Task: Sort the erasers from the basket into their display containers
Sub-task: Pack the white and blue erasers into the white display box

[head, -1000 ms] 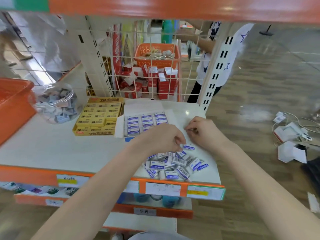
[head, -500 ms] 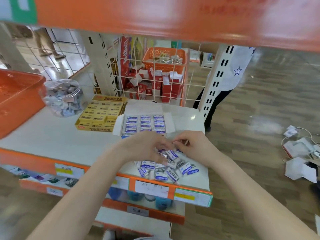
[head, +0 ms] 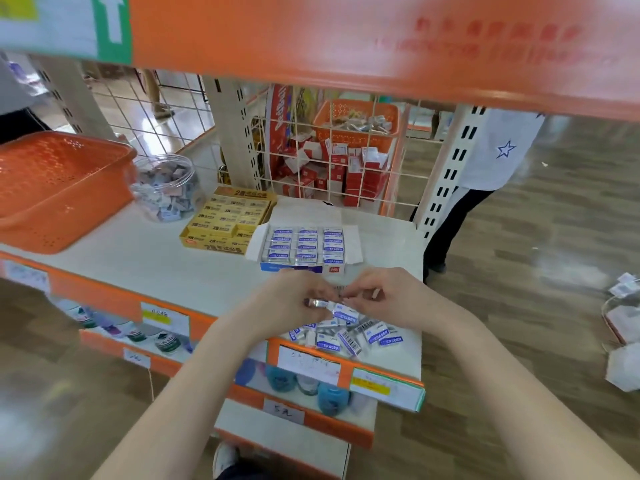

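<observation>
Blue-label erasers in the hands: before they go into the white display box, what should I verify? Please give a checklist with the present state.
1. Grip: left hand and right hand both pinch the held erasers: ok.
2. Match: their blue label equals the labels in the white display box: ok.
3. Free slot in that box: top layer looks full: cannot tell.
4. Path from hands to box, nothing between: ok.
5. The loose pile lies far from the shelf front edge: not ok, it lies right beside it.
</observation>
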